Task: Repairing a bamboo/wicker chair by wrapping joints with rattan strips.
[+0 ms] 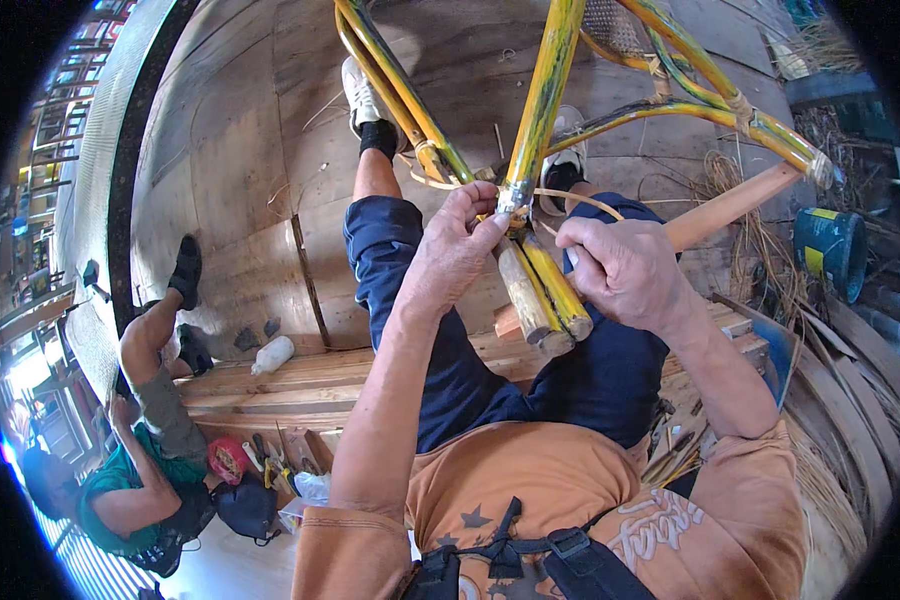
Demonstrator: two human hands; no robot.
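A furniture frame of yellow-and-green rattan poles (pixel 550 90) stands before me, its bundled pole ends (pixel 545 305) pointing toward my lap. Where the poles meet there is a pale wrapped joint (pixel 511 203). My left hand (pixel 450 245) is closed, thumb and fingers pinching at this joint. From it a thin, light rattan strip (pixel 582 196) curves out to the right. My right hand (pixel 625 270) is a fist around that strip, beside the pole ends. Its fingertips are mostly hidden by the back of the hand.
A wooden board (pixel 735 205) extends right, past a dark green bucket (pixel 830 255) and loose rattan strips (pixel 715 190). Stacked planks (pixel 270 390) lie under my legs. A white bottle (pixel 273 354) lies at left. Another person in a green shirt (pixel 135 480) sits at far left.
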